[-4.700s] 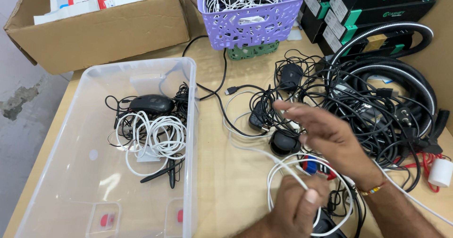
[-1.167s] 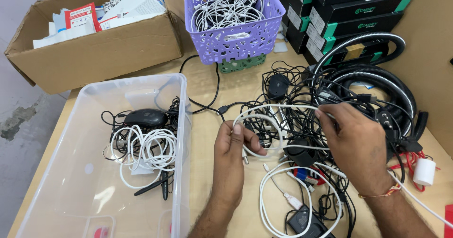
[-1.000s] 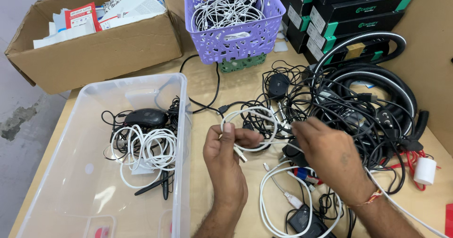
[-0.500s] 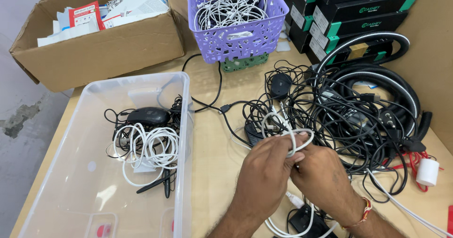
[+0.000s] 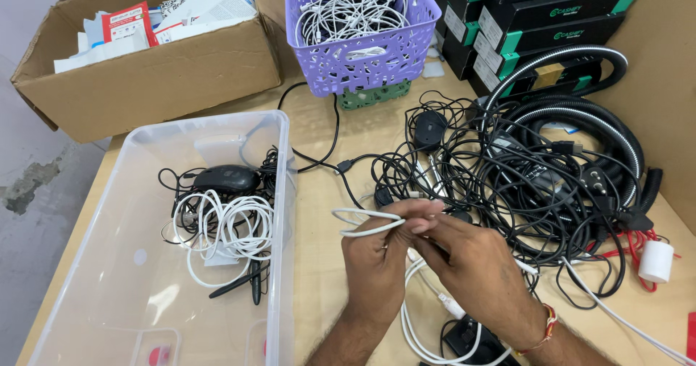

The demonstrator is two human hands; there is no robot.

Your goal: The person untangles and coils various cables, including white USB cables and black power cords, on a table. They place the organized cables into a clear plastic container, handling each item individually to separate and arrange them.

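1. The clear bin on the left holds a black mouse and loosely coiled white cables; above it stands a cardboard box of papers
2. The step in hand looks like bundling: a white cable is folded into a flat loop that pokes out to the left of both hands, above the bare table, just right of the bin's wall
3. The left hand comes up from the bottom edge, palm down, its fingers closed around the gathered end of the loop
4. The right hand lies just beside it and partly over it, its fingers pinching the same cable at the left hand's fingertips; a red thread band sits on that wrist
5. More of this white cable seems to trail down under the hands; whether it is one cable I cannot tell
6. Next, I judge, the slack needs gathering into the loop, keeping a firm pinch so the folds do not spring apart
7. To the right sprawls a black cable tangle; a purple basket of white cables stands behind it
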